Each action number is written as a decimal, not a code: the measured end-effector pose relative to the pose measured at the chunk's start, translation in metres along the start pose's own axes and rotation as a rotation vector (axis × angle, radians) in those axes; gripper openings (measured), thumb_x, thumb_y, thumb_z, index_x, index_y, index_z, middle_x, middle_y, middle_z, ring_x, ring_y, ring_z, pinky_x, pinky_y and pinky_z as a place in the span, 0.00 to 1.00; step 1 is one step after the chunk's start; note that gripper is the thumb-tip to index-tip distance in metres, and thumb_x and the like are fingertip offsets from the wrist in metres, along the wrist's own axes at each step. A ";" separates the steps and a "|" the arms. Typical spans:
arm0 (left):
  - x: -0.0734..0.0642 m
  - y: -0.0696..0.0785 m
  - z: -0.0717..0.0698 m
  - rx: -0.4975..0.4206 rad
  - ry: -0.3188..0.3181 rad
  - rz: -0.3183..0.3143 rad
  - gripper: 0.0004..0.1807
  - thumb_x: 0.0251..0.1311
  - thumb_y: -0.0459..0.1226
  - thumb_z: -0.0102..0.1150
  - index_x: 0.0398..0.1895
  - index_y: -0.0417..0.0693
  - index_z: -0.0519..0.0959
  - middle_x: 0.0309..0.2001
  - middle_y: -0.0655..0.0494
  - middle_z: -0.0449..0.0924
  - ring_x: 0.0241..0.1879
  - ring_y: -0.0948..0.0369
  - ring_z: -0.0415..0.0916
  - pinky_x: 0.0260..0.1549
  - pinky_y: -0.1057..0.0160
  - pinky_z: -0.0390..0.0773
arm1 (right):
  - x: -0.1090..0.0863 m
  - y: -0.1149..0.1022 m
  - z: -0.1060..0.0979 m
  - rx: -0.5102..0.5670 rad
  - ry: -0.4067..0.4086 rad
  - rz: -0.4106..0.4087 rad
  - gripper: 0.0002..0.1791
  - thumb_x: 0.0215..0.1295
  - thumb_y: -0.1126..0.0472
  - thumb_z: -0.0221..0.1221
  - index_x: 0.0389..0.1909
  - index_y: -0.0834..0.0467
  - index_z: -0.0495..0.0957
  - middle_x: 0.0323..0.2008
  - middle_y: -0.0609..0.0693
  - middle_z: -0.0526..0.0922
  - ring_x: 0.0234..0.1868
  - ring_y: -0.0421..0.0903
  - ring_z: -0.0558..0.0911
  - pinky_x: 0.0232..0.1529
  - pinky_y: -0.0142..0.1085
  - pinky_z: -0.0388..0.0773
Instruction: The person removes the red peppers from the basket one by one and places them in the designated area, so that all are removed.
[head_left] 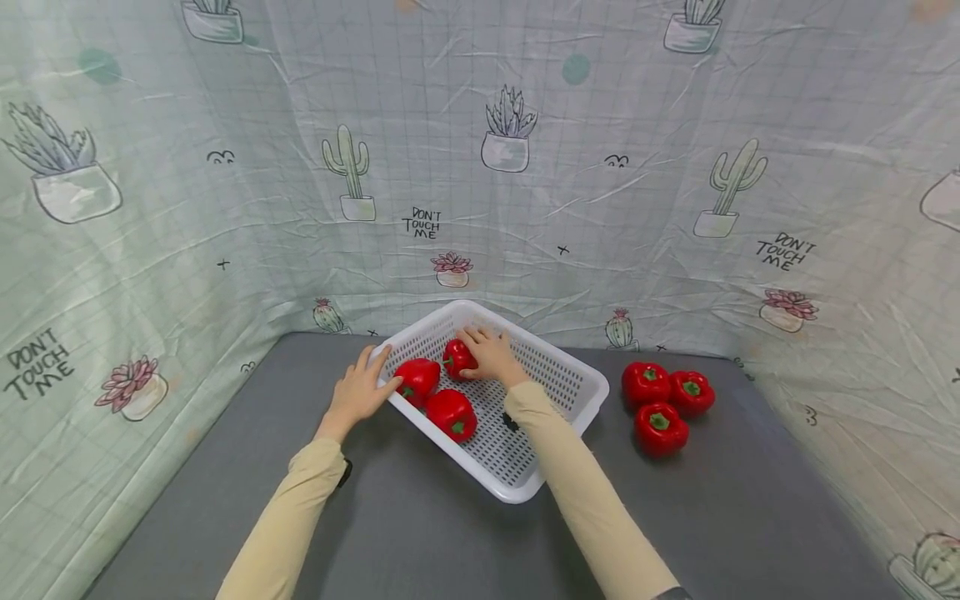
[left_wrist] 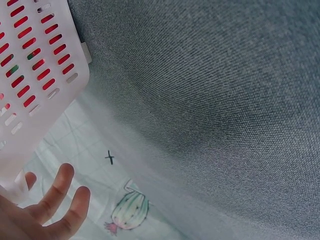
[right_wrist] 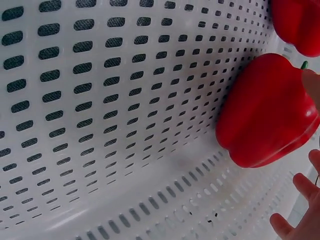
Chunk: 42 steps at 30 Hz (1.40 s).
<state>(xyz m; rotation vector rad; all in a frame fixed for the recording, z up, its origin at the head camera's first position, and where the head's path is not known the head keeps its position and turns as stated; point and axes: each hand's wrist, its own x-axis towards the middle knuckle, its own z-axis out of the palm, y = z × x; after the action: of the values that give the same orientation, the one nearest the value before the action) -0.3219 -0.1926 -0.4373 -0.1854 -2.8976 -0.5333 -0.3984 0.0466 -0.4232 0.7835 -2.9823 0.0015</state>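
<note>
In the head view a white perforated basket (head_left: 558,354) stands angled on the grey table, with three red bell peppers toward its left end. My left hand (head_left: 358,392) holds the basket's left corner, thumb and a finger over the rim; its other fingers (left_wrist: 60,192) extend past the rim in the left wrist view. My right hand (head_left: 495,357) reaches inside to the rearmost pepper (head_left: 457,360). In the right wrist view my thumb overlaps this pepper (right_wrist: 265,112), while the other fingers are spread beyond it. Closer to my left hand lie another pepper (head_left: 417,381) and a third (head_left: 452,415).
Three more red peppers sit grouped right of the basket: one at the back left (head_left: 646,384), one at the back right (head_left: 692,393), one in front (head_left: 660,429). A small dark object (head_left: 511,422) shows by my right sleeve. Printed cloth (head_left: 525,208) hangs behind the grey table (head_left: 420,533).
</note>
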 end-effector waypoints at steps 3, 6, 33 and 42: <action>0.000 0.000 -0.001 0.000 -0.002 -0.005 0.37 0.56 0.55 0.46 0.67 0.51 0.54 0.65 0.39 0.51 0.51 0.38 0.64 0.43 0.36 0.69 | 0.000 -0.002 0.000 0.004 -0.016 0.003 0.42 0.54 0.44 0.58 0.67 0.46 0.50 0.68 0.50 0.55 0.67 0.52 0.56 0.62 0.61 0.48; 0.000 0.001 -0.001 -0.002 -0.001 -0.003 0.37 0.56 0.55 0.46 0.67 0.51 0.54 0.65 0.39 0.51 0.51 0.38 0.64 0.43 0.36 0.68 | -0.001 -0.003 0.001 -0.003 -0.030 0.013 0.42 0.52 0.44 0.60 0.67 0.44 0.51 0.67 0.49 0.57 0.67 0.52 0.57 0.62 0.61 0.48; 0.000 0.001 -0.001 0.000 -0.004 -0.001 0.37 0.56 0.54 0.46 0.67 0.51 0.54 0.65 0.39 0.50 0.50 0.38 0.64 0.42 0.36 0.69 | -0.006 -0.002 0.012 -0.067 -0.029 0.032 0.44 0.43 0.46 0.67 0.59 0.49 0.54 0.60 0.48 0.66 0.61 0.51 0.60 0.60 0.53 0.59; 0.000 0.000 -0.001 -0.010 -0.003 0.003 0.37 0.56 0.54 0.46 0.67 0.50 0.54 0.65 0.38 0.50 0.51 0.37 0.64 0.43 0.35 0.68 | -0.009 0.001 0.010 -0.046 -0.024 0.016 0.44 0.42 0.45 0.67 0.59 0.50 0.55 0.60 0.49 0.66 0.62 0.51 0.61 0.58 0.52 0.62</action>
<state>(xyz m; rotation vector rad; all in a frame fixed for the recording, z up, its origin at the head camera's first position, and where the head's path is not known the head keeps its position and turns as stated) -0.3219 -0.1926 -0.4361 -0.1928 -2.8976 -0.5475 -0.3920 0.0521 -0.4332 0.7606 -2.9988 -0.0762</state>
